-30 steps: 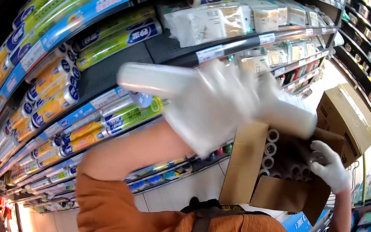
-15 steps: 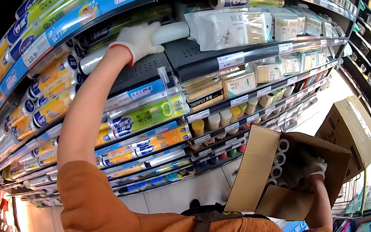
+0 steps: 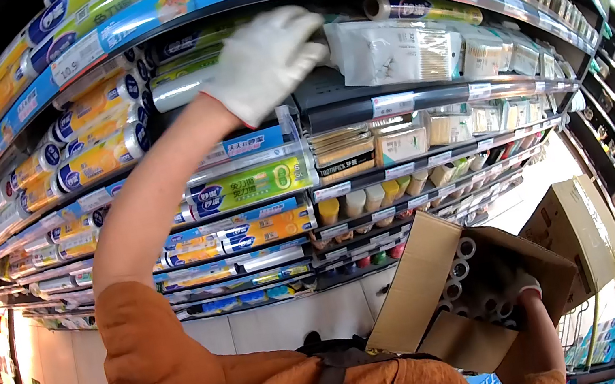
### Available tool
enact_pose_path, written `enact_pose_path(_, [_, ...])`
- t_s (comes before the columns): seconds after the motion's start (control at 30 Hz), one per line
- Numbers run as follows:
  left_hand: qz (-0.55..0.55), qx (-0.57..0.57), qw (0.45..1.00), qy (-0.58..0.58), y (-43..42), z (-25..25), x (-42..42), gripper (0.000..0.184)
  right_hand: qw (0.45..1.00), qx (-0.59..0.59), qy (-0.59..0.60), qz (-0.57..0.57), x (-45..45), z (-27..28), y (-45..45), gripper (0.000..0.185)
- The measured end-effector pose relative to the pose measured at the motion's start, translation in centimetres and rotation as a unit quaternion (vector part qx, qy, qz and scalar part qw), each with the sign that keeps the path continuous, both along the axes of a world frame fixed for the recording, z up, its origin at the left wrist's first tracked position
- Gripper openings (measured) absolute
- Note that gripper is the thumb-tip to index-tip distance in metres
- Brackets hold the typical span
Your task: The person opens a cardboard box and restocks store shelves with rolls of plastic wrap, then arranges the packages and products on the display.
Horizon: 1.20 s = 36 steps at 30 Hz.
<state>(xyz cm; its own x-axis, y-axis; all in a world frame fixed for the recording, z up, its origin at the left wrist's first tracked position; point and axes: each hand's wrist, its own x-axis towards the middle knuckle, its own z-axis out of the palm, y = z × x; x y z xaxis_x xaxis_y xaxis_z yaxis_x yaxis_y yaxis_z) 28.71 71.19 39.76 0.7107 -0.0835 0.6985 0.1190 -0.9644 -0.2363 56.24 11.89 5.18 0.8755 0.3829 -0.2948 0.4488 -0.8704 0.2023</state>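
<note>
With that white roll (image 3: 181, 90) lying on the shelf (image 3: 323, 90), I'd go for light, even pressure along its length and steer clear of the cotton swab bag (image 3: 396, 53). The left hand (image 3: 264, 64) is right over the roll's near end, fingers loosely bent and part open, though blur means I can't tell if they're touching it. Right hand (image 3: 527, 282) is down in the cardboard box (image 3: 414, 280) beside more rolls (image 3: 460, 271), fingers too shadowed to tell their grip.
</note>
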Motion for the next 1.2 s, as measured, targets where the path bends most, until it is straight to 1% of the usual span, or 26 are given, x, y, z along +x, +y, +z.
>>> enact_pose_path(0.03, [-0.021, -0.004, 1.000, 0.007, -2.9, 0.7, -0.3, 0.041, 0.998, 0.047, 0.013, -0.028, 0.7, -0.8, -1.3, 0.053])
enact_pose_path(0.07, [-0.074, 0.051, 0.996, 0.000, -4.9, 0.9, -0.3, 0.038, 0.994, 0.094, 0.025, -0.054, 1.7, -0.9, -1.4, 0.050])
enact_pose_path(0.1, [-0.126, 0.105, 0.986, -0.005, -7.0, 0.9, -0.4, 0.035, 0.992, -0.023, 0.062, -0.107, 2.1, 0.1, -0.9, 0.050])
enact_pose_path(0.13, [-0.130, 0.138, 0.981, 0.025, -9.5, 0.8, -0.7, 0.034, 0.984, 0.044, 0.085, -0.153, 0.9, 2.4, -1.4, 0.050])
enact_pose_path(0.17, [-0.136, 0.171, 0.974, 0.054, -12.2, 0.6, -1.2, 0.033, 0.948, 0.184, 0.130, -0.224, -2.9, 7.1, -0.2, 0.050])
enact_pose_path(0.23, [-0.179, 0.174, 0.967, 0.059, -16.6, -0.5, -1.4, 0.027, 0.849, 0.375, 0.191, -0.318, -10.8, 17.0, 3.7, 0.051])
enact_pose_path(0.3, [-0.268, 0.171, 0.947, 0.045, -19.7, -2.5, -0.6, 0.020, 0.876, 0.366, 0.167, -0.264, -14.2, 21.4, 3.2, 0.053])
enact_pose_path(0.37, [-0.343, 0.151, 0.926, 0.049, -22.3, -4.2, 0.1, 0.014, 0.863, 0.479, 0.123, -0.107, -13.3, 19.6, -3.0, 0.055])
enact_pose_path(0.43, [-0.403, 0.071, 0.912, 0.025, -24.6, -7.2, 1.4, 0.015, 0.849, 0.515, 0.050, -0.111, -16.6, 22.8, -4.1, 0.061])
enact_pose_path(0.5, [-0.428, 0.035, 0.901, 0.067, -26.3, -8.6, 1.3, 0.030, 0.799, 0.557, 0.122, -0.189, -20.7, 27.7, -3.4, 0.073])
enact_pose_path(0.53, [-0.446, 0.024, 0.895, 0.005, -26.9, -9.4, 1.7, 0.030, 0.796, 0.583, 0.089, -0.139, -22.5, 29.2, -1.8, 0.053])
enact_pose_path(0.57, [-0.462, 0.012, 0.885, -0.056, -27.6, -10.3, 2.3, 0.030, 0.793, 0.580, 0.116, -0.141, -23.2, 29.9, -2.1, 0.062])
enact_pose_path(0.63, [-0.433, 0.019, 0.899, -0.068, -28.3, -9.3, 1.9, 0.028, 0.733, 0.649, 0.179, -0.103, -24.0, 28.8, -2.1, 0.067])
enact_pose_path(0.67, [-0.403, 0.045, 0.913, -0.044, -28.2, -8.7, 0.9, 0.024, 0.707, 0.701, 0.089, -0.038, -23.7, 25.8, -1.5, 0.083])
enact_pose_path(0.7, [-0.372, 0.073, 0.925, -0.019, -27.5, -7.5, -0.2, 0.022, 0.704, 0.704, 0.091, 0.009, -23.2, 24.2, -0.6, 0.090])
enact_pose_path(0.73, [-0.345, 0.089, 0.934, 0.019, -26.4, -6.7, -0.6, 0.028, 0.646, 0.748, 0.148, -0.029, -23.4, 23.8, 2.2, 0.085])
enact_pose_path(0.8, [-0.223, 0.132, 0.965, -0.036, -23.4, -6.5, -1.2, 0.031, 0.752, 0.638, 0.169, -0.003, -20.9, 22.5, 5.4, 0.062])
enact_pose_path(0.83, [-0.187, 0.121, 0.974, -0.031, -21.2, -5.3, -1.8, 0.028, 0.878, 0.457, 0.129, 0.058, -17.6, 20.1, 4.6, 0.045])
enact_pose_path(0.87, [-0.150, 0.111, 0.982, -0.025, -19.0, -4.1, -2.3, 0.028, 0.836, 0.534, 0.125, -0.008, -15.1, 14.8, 4.4, 0.047])
enact_pose_path(0.9, [-0.020, 0.165, 0.986, -0.027, -16.8, -3.4, -2.8, 0.027, 0.784, 0.605, 0.119, -0.078, -13.5, 9.6, 3.9, 0.049])
enact_pose_path(0.93, [-0.021, 0.096, 0.993, 0.070, -13.3, -2.0, -3.1, 0.027, 0.861, 0.496, 0.083, -0.083, -12.7, 7.6, 3.5, 0.052])
enact_pose_path(0.97, [-0.016, 0.091, 0.993, 0.078, -10.4, -0.8, -3.8, 0.039, 0.923, 0.373, 0.048, -0.086, -12.2, 6.2, 3.2, 0.054])
enact_pose_path(1.0, [0.072, 0.095, 0.984, 0.130, -10.0, 1.1, -4.4, 0.058, 0.944, 0.314, 0.041, -0.097, -12.3, 5.0, 3.3, 0.057])
enact_pose_path(1.03, [0.129, 0.078, 0.977, 0.148, -7.5, 1.8, -4.6, 0.074, 0.961, 0.255, 0.032, -0.105, -12.2, 4.0, 3.7, 0.059])
enact_pose_path(1.07, [0.174, 0.078, 0.970, 0.154, -5.4, 2.3, -4.4, 0.075, 0.975, 0.195, 0.024, -0.108, -12.1, 2.9, 4.0, 0.061])
enact_pose_path(1.2, [0.266, 0.043, 0.947, 0.174, 3.3, 3.4, -2.4, 0.075, 0.955, 0.252, -0.033, -0.151, -9.8, -2.1, 1.9, 0.062])
